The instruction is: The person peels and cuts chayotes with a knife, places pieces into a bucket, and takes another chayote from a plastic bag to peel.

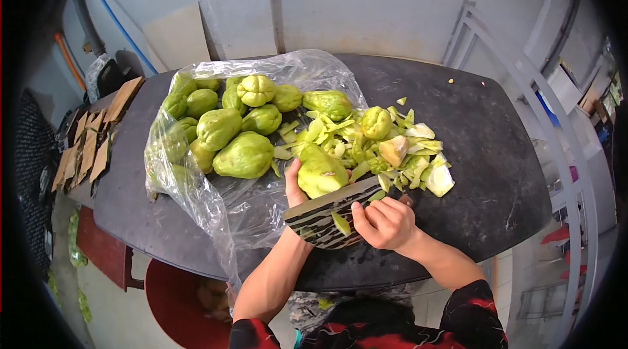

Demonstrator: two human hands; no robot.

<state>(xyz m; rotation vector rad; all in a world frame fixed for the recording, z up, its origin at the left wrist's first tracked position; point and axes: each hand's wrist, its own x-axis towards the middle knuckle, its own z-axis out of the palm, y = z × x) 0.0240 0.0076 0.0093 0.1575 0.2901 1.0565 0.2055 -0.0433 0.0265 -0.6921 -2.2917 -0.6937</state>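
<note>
My left hand point(294, 182) is wrapped around a green chayote point(320, 172) above the near part of the table. In my right hand point(387, 223) is a broad-bladed cleaver point(324, 210), its fingers closed near the handle, which is mostly hidden. The blade lies across the near side of the chayote, with a bit of green peel point(340, 223) stuck to its striped face. Just beyond my hands spreads a pile of peelings and cut pieces point(330, 133). A pale peeled piece point(394, 151) and a whole chayote point(376, 122) rest on that pile.
Several whole chayotes point(219, 128) lie on a clear plastic bag point(229, 218) at the left of the dark table point(484, 153). Below the front edge stands a red bin point(167, 296). A grey metal rail point(523, 64) runs along the right side.
</note>
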